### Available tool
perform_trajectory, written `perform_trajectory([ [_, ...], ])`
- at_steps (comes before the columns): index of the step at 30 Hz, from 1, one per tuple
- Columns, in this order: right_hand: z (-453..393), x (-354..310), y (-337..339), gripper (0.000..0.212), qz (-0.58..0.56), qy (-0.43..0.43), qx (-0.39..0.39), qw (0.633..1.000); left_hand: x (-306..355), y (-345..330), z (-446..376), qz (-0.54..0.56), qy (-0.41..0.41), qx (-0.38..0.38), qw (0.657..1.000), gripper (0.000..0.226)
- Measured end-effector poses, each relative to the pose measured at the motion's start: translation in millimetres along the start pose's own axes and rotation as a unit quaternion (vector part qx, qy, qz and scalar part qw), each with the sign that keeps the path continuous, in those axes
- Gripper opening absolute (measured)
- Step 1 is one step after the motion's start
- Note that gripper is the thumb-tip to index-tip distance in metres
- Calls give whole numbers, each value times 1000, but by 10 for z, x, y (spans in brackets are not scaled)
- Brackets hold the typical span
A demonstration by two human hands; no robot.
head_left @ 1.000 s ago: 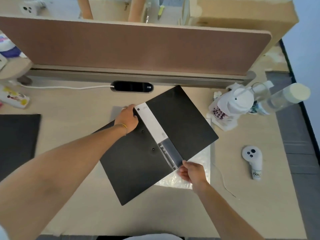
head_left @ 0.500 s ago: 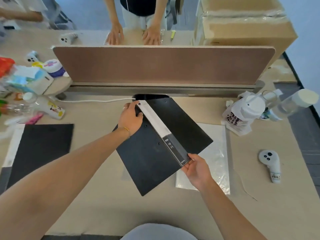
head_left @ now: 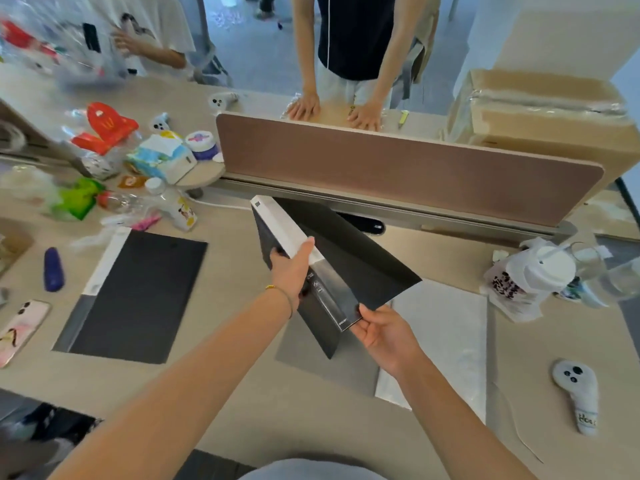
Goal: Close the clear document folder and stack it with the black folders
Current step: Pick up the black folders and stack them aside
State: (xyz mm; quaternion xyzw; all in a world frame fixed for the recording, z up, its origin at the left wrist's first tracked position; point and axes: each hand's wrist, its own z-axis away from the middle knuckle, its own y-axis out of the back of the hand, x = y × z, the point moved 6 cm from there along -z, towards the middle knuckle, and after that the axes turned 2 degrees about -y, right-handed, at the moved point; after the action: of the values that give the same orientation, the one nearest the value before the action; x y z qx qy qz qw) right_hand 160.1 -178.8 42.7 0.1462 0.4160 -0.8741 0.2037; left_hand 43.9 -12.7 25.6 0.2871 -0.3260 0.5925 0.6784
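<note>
Folder (head_left: pixel 349 258) now lifted, half-folded; left hand (head_left: pixel 291 271), right hand (head_left: pixel 384 329) fingers grasping spine.

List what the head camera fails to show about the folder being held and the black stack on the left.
- Held folder, head view: its inside and any papers are hidden by its own black covers.
- Left hand: most fingers are hidden behind the spine.
- Spine label print by the right hand: too small to read.
- Black folder stack: the count is unclear; only the top cover shows.
</note>
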Motion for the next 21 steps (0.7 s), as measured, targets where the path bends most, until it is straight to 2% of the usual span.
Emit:
perform_trajectory([
  [2,-10,36,-114,22,64,-2,-19,998,59,96,38,-13,-25,30,999,52],
  [4,-29,61,-198,11,159,-10,-25,987,115,236,35,-15,-42,46,998,36],
  [5,-41,66,-224,13,214,-18,-24,976,124,316,23,-12,-47,50,998,30],
  [9,-82,11,-184,51,448,-66,3,891,127,552,15,0,-58,61,996,34],
  [10,-119,-46,-129,54,483,-62,27,873,136,591,21,-6,-60,63,996,34],
  [13,-313,-328,115,42,533,25,153,831,124,703,67,-25,-59,60,996,40],
  [14,-395,-418,174,36,559,64,183,806,102,742,73,-22,-56,55,997,42],
  [16,-554,-508,187,27,626,111,197,746,79,813,127,-21,-36,50,998,43],
  [17,-620,-519,153,23,644,118,192,731,81,850,170,-24,-29,50,998,40],
  [19,-782,-479,102,30,637,101,166,746,117,927,269,-28,-35,50,998,33],
  [21,-933,-383,59,43,590,59,144,793,158,1032,318,-27,-55,46,997,26],
])
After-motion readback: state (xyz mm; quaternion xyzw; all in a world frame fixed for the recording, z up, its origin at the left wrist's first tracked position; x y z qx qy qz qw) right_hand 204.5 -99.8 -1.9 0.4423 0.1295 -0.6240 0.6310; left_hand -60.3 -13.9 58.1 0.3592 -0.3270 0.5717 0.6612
